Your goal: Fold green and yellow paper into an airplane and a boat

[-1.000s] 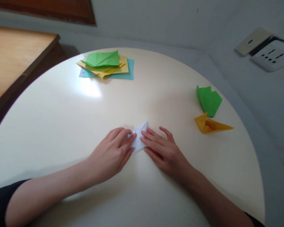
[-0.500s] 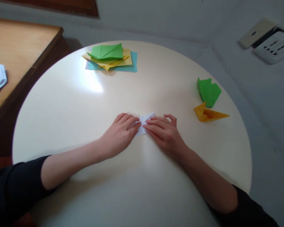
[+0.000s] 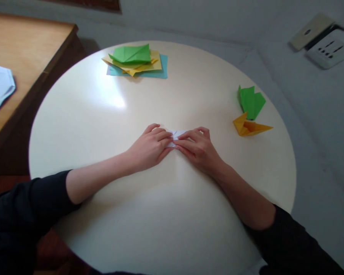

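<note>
Pressing the white paper [image 3: 176, 134] flat with left hand [image 3: 150, 147] and right hand [image 3: 199, 147], fingers extended, we judge a crease in progress; next, firm pressure along the fold.

1. A small white folded paper [image 3: 176, 134] lay flat near the middle of the round table.
2. It was mostly covered; only a narrow creased strip showed.
3. The fingertips of both hands pressed down on it, from its two sides.
</note>
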Demonstrator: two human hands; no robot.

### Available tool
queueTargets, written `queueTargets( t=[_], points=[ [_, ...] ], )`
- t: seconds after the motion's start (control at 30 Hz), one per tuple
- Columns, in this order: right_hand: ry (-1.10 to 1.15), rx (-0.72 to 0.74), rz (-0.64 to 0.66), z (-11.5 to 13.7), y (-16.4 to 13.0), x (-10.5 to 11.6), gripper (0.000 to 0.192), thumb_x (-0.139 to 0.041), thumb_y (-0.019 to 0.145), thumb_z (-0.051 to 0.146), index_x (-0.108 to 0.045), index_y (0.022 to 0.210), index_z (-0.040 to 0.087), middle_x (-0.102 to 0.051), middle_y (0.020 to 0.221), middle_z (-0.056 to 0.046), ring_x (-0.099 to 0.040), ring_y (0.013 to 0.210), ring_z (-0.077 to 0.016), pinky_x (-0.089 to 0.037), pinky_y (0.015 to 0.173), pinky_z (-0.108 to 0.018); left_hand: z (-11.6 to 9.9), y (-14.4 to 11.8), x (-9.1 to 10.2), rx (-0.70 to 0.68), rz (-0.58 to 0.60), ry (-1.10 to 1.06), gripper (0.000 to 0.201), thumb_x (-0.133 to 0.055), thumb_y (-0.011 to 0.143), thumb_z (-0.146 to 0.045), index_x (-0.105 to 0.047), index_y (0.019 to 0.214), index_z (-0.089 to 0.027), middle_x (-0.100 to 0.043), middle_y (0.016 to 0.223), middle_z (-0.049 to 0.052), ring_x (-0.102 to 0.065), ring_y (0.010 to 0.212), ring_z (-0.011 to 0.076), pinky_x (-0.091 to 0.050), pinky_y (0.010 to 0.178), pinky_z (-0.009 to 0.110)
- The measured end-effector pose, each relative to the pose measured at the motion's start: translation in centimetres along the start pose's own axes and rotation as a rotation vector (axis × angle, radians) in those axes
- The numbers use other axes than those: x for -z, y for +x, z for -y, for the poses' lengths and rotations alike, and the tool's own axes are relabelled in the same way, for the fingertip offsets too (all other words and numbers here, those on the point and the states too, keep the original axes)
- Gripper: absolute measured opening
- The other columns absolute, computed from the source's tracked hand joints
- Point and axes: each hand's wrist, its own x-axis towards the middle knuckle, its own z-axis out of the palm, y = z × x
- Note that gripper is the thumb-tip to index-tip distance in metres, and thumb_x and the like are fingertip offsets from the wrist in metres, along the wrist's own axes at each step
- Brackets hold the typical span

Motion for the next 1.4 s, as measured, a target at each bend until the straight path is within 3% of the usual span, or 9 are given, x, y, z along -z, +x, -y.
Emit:
queueTargets(
  t=[0.27, 0.63, 0.97, 1.4],
  points=[
    [0.013, 0.023, -0.022, 0.3, 0.0, 0.0, 0.018, -0.049, 0.089, 0.025, -0.065, 0.082, 0.022, -0.068, 0.086, -0.002, -0.059, 0.083, -0.0157, -0.033, 0.082, -0.035, 0.1, -0.1, -0.3, -0.035, -0.038, -0.023, 0.026, -0.04, 0.09, -0.023, -0.065, 0.09, -0.015, -0.069, 0.104, 0.008, -0.063, 0.097, 0.0174, -0.039, 0.098, 0.039],
    [0.076, -0.049, -0.009, 0.0, 0.2, 0.0, 0.019, -0.05, 0.088, 0.026, -0.064, 0.075, 0.022, -0.067, 0.079, -0.002, -0.057, 0.076, -0.016, -0.036, 0.07, -0.032, 0.2, 0.0, -0.1, 0.072, -0.023, -0.242, 0.017, -0.043, 0.085, -0.016, -0.056, 0.073, -0.017, -0.069, 0.094, 0.006, -0.062, 0.096, 0.0147, -0.038, 0.1, 0.04],
    [0.267, -0.254, 0.084, 0.0, 1.0, 0.0, 0.016, -0.054, 0.086, 0.027, -0.062, 0.075, 0.019, -0.064, 0.074, 0.0, -0.057, 0.069, -0.0131, -0.036, 0.066, -0.028, 0.2, 0.4, 0.1, 0.173, -0.014, -0.346, 0.02, -0.044, 0.084, -0.02, -0.051, 0.065, -0.018, -0.066, 0.083, 0.004, -0.063, 0.087, 0.0138, -0.035, 0.103, 0.045],
    [0.241, -0.359, 0.078, 0.6, 1.4, 0.1, 0.011, -0.064, 0.078, 0.022, -0.059, 0.069, 0.018, -0.062, 0.068, 0.002, -0.054, 0.062, -0.0118, -0.036, 0.063, -0.026, 0.4, 0.3, -0.1, 0.197, -0.026, -0.385, 0.017, -0.052, 0.082, -0.021, -0.052, 0.065, -0.017, -0.068, 0.086, 0.005, -0.063, 0.088, 0.0154, -0.037, 0.102, 0.045]
  ],
)
